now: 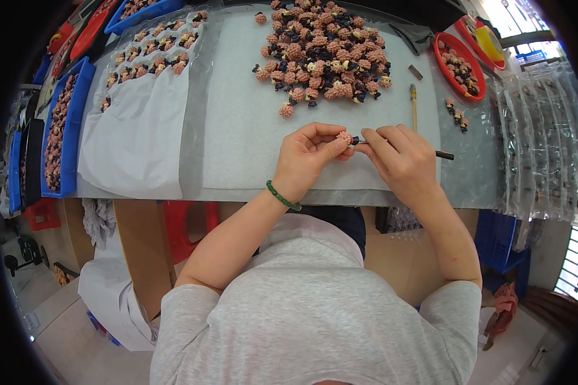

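Observation:
My left hand (302,159) pinches a small figurine (347,138) with bumpy pink hair and a dark body between thumb and fingers, above the white sheet. Close beside it, my right hand (406,160) grips a slim pen-like tool (444,154) with a black handle. The tool's thin metal end reaches the figurine's dark part; its exact tip is too small to make out. Just beyond both hands lies a large heap of similar figurines (321,58) on the white sheet (237,115).
At left, figurines stand in rows on white paper (135,141), beside a blue tray (80,122) full of pink pieces. To the right are a yellow stick (413,106), a grey block (415,72), a red basket (459,64), loose figurines (456,115) and stacked clear plastic trays (539,141).

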A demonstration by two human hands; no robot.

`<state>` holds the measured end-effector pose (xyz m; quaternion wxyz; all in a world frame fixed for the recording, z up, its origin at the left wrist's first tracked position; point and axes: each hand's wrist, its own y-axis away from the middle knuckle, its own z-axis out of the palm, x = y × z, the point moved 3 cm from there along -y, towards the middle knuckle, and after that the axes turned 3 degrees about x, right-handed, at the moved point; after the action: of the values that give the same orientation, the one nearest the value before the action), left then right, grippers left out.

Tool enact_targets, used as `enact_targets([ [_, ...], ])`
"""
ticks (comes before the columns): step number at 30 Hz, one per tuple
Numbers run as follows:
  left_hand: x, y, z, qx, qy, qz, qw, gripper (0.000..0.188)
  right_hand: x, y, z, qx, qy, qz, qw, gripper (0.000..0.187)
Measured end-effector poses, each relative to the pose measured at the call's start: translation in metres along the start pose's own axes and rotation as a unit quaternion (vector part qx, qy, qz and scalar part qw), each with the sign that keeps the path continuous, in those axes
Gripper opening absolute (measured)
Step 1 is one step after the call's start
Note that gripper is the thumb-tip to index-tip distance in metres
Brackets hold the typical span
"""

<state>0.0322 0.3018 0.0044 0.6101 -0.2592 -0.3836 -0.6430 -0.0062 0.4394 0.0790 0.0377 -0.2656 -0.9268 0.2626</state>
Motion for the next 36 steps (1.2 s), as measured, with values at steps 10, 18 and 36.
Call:
enact_targets([
  [10, 0.0004, 0.0004, 0.0005, 0.002, 0.007, -0.001, 1.0, 0.019, -0.0011, -0.0022, 0.0005, -0.001, 0.006, -0.002, 1.0, 0.02],
  [18, 0.0, -0.0005, -0.0004, 0.003, 0.007, -0.006, 1.0, 0.019, -0.0015, -0.0008, 0.0008, -0.01, -0.001, -0.011, 1.0, 0.016],
  [36, 0.0003, -0.0006, 0.0, 0.005, 0.006, -0.004, 1.0, 0.019, 0.0009, 0.0001, 0.0042, -0.015, -0.019, 0.037, 0.999, 0.017],
])
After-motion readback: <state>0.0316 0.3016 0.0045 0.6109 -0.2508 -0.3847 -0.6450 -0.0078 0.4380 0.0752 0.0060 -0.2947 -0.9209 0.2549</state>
